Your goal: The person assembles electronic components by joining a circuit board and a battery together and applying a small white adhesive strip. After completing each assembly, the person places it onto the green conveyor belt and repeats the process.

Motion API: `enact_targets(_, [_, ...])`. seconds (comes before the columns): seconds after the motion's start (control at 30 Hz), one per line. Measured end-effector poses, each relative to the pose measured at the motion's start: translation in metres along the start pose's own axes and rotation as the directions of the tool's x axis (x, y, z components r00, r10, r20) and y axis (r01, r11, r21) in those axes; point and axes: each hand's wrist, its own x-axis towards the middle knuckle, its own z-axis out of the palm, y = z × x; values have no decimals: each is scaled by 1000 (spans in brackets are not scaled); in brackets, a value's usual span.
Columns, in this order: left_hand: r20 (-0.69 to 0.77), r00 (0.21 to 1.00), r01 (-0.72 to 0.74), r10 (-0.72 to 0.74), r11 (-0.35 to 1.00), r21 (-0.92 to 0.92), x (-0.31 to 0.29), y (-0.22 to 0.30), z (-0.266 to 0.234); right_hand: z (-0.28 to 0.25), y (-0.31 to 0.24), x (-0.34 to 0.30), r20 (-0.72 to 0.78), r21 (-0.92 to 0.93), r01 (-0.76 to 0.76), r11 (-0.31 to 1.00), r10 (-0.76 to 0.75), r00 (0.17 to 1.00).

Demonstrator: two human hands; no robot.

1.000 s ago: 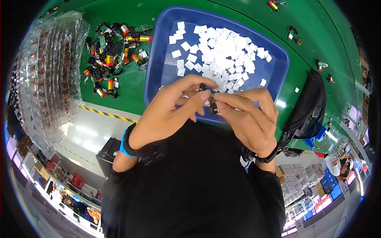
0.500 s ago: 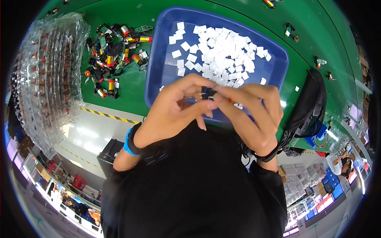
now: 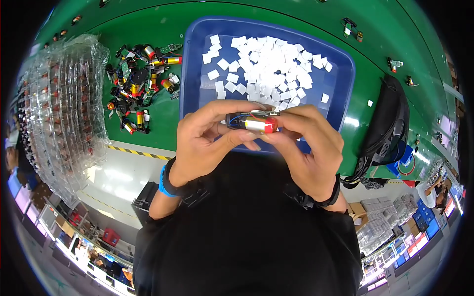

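Note:
Between my two hands is a small battery assembly (image 3: pixel 257 125): a silver and yellow cylindrical cell with a red end, a black cap with a blue wire at its left, and a thin board along its far side. My left hand (image 3: pixel 205 130) is closed on the black-capped end, thumb on the near side. My right hand (image 3: pixel 312 148) pinches the red end with thumb and fingers. Both are above the near edge of a blue tray (image 3: pixel 193 54), which holds a heap of small white square pieces (image 3: pixel 269 64).
Left of the tray lies a pile of similar battery assemblies (image 3: pixel 140 79) on the green table (image 3: pixel 163 126). Stacked clear plastic trays (image 3: pixel 64 108) stand at the far left. A black bag (image 3: pixel 387 123) lies on the right, with a few loose assemblies (image 3: pixel 351 29) beyond.
The battery assembly has turned so its silver and yellow cell and red end now show between my hands. My right hand has shifted slightly left and its fingers have closed around the red end.

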Motion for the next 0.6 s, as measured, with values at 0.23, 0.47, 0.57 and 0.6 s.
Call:
enact_targets(0.23, [54,993,-120,109,945,304,-1,2,-3,-3,-4,0,21,-33,27,999,-26,999])
enact_targets(0.47, [34,965,-257,259,915,311,2,-1,-1,-1,-7,0,14,31,14,999,-14,1000])
enact_targets(0.57, [33,956,-281,293,873,399,3,0,-2,1,-5,-2,15,102,-32,994,30,999])
enact_targets(0.6, [49,956,-282,291,851,443,4,1,-2,1,-4,-2,17,137,-54,989,52,998])
